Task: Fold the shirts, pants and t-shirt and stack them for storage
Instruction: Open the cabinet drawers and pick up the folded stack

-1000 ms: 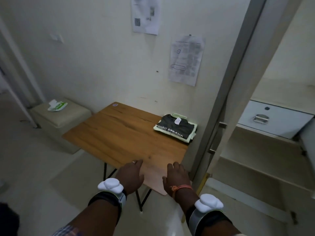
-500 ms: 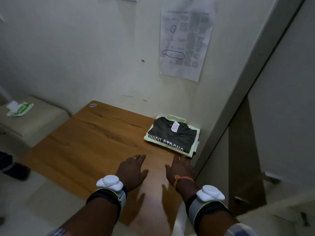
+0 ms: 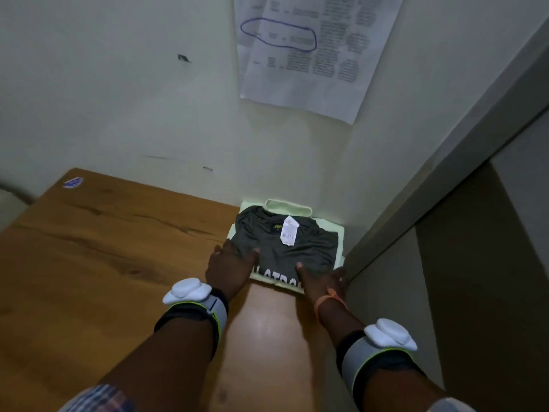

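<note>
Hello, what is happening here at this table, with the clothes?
A person is handling a small stack of folded clothes at the far right corner of the wooden table, against the wall. A dark folded t-shirt with a white tag lies on a pale green folded garment. The left hand grips the stack's left edge and the right hand its near right corner, thumbs on top.

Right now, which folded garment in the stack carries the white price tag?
The dark grey t-shirt on top, with white lettering; the tag lies near its collar. The pale green garment beneath shows none.
</note>
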The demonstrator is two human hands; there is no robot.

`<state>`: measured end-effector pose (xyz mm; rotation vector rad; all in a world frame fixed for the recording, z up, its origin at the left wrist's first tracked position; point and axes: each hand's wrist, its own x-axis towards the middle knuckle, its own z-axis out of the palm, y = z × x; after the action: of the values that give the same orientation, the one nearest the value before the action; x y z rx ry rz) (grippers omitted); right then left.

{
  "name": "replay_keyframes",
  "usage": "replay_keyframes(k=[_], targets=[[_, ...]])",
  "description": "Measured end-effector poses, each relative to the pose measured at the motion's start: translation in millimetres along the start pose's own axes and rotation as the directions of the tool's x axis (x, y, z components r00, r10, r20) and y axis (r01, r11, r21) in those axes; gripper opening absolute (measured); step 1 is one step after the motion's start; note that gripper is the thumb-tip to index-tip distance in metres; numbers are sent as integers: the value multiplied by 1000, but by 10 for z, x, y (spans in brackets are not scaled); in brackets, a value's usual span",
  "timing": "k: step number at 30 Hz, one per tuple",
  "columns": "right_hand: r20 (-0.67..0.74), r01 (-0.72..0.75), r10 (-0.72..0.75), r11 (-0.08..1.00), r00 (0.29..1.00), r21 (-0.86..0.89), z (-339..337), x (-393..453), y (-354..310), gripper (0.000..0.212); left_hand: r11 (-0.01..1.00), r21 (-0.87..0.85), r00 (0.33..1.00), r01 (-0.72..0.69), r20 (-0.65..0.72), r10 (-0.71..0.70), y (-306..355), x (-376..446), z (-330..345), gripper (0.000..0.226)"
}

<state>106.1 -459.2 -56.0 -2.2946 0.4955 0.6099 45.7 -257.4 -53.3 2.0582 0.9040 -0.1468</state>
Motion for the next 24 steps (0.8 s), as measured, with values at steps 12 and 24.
replay_keyframes(k=[12,24], targets=[[-157,-67,140,914,978,400,264,378,86,131,909,-358,977,212,50,-208,35,622,264,131],[187,-125,26,831,982,542,103,158,288,65,737,-470,863,485,390,-320,-573,222,3,48]])
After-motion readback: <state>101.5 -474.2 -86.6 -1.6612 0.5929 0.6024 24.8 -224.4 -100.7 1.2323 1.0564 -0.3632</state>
